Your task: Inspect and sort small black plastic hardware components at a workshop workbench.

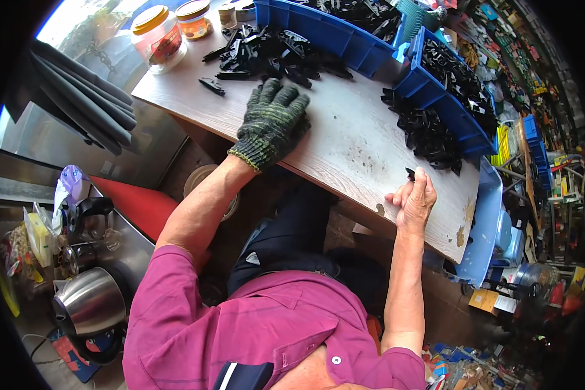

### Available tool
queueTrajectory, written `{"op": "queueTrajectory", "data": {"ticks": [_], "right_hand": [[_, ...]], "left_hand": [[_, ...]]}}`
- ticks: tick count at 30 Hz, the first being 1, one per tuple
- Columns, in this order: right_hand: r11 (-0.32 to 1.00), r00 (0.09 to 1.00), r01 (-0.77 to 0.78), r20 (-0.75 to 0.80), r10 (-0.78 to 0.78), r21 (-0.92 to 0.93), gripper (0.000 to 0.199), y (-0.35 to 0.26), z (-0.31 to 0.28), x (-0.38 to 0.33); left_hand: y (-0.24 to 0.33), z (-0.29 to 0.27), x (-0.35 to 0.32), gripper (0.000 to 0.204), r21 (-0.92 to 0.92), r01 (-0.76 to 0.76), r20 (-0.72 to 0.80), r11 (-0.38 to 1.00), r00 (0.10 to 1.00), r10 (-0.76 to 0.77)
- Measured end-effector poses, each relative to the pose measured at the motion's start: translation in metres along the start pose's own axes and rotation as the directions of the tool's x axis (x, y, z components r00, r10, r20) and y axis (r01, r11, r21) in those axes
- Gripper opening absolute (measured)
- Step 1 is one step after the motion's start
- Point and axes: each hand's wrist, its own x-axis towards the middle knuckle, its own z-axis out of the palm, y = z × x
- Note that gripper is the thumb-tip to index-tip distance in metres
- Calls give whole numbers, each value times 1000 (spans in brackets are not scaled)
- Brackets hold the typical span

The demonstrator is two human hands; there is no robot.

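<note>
My left hand (273,120), in a dark green and black knitted glove, reaches over the tabletop with its fingers stretched out. Its fingertips come up to the near edge of a heap of long black plastic parts (260,55); whether they touch it, I cannot tell. Bare, my right hand (415,198) is above the right part of the table. Between its thumb and forefinger it pinches a small black plastic piece (410,173), mostly hidden by the fingers. Just beyond it lies a pile of smaller black pieces (429,136).
Blue bins (331,39) of black parts line the table's far side, another blue bin (429,91) at right. Jars (157,42) stand at the far left corner of the table (351,130). A steel kettle (94,302) is at lower left, a light-blue tub (484,224) beside the right edge.
</note>
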Motion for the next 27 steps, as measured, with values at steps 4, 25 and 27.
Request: {"op": "queueTrajectory", "data": {"ticks": [4, 25, 27], "right_hand": [[1000, 1000, 12, -17, -12, 15, 37, 1, -1, -1], [990, 991, 2, -136, 18, 144, 41, 0, 3, -4], [990, 988, 9, -153, 12, 140, 41, -1, 2, -5]], "left_hand": [[29, 8, 13, 43, -109, -155, 68, 982, 984, 163], [116, 40, 12, 23, -711, -139, -113, 689, 990, 83], [136, 42, 8, 24, -806, -45, 9, 590, 996, 89]]}}
